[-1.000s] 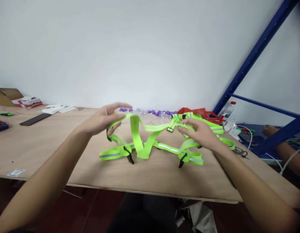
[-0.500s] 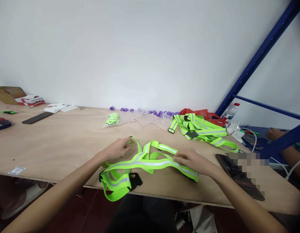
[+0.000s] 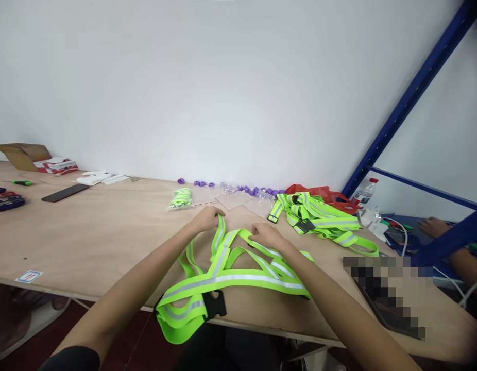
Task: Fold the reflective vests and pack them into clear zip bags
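Note:
A neon yellow-green reflective strap vest [image 3: 226,268] lies spread on the plywood table [image 3: 107,232], its near end with a black buckle [image 3: 214,305] hanging over the front edge. My left hand [image 3: 206,219] pinches the far end of one strap. My right hand [image 3: 266,236] pinches the far end of another strap, a little to the right. Both hands rest low on the table top, fingers closed on the webbing.
A pile of more neon vests [image 3: 319,219] lies at the back right beside a red bag [image 3: 318,191]. A bagged vest [image 3: 180,198], purple caps [image 3: 238,186] and clear bags line the wall. A phone lies right of the vest. Another person's hand [image 3: 435,226] is far right.
The vest has been laid flat on the table. Both hands have slid away from me along the straps to their far ends, and moved closer together.

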Tool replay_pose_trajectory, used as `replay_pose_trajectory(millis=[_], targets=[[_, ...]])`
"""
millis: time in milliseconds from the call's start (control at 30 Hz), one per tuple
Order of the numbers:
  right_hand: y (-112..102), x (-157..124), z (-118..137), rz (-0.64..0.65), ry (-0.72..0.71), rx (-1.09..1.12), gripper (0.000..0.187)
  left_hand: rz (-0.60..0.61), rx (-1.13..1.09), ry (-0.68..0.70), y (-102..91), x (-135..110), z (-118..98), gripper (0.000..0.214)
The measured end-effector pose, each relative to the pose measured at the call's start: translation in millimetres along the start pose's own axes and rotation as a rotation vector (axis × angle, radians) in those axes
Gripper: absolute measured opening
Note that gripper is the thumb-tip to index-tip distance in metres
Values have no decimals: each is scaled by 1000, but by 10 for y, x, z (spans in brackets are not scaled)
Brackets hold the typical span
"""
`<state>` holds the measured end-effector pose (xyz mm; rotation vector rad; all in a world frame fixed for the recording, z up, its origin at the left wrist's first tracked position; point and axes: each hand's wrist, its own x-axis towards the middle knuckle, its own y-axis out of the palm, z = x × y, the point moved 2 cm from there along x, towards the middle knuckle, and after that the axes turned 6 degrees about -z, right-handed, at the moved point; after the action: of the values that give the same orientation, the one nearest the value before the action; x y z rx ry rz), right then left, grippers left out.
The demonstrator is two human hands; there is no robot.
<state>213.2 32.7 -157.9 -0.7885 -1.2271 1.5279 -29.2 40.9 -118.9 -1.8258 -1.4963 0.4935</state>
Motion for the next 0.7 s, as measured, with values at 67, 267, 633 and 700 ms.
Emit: replay_pose_trajectory(millis=[67, 267, 633, 700], targets=[[-44, 38, -31, -17, 20, 1, 20, -44, -135, -10, -147, 65, -88, 34], [-125, 18, -101, -9, 82, 52, 21, -143, -534, -57, -438, 198, -289, 27], [-243, 113, -18, -93, 45, 152, 20, -180, -908, -83, -581, 122, -463, 22], [-546, 117, -17, -255, 20, 213, 15, -193, -952, -58, -704, 134, -520, 22]])
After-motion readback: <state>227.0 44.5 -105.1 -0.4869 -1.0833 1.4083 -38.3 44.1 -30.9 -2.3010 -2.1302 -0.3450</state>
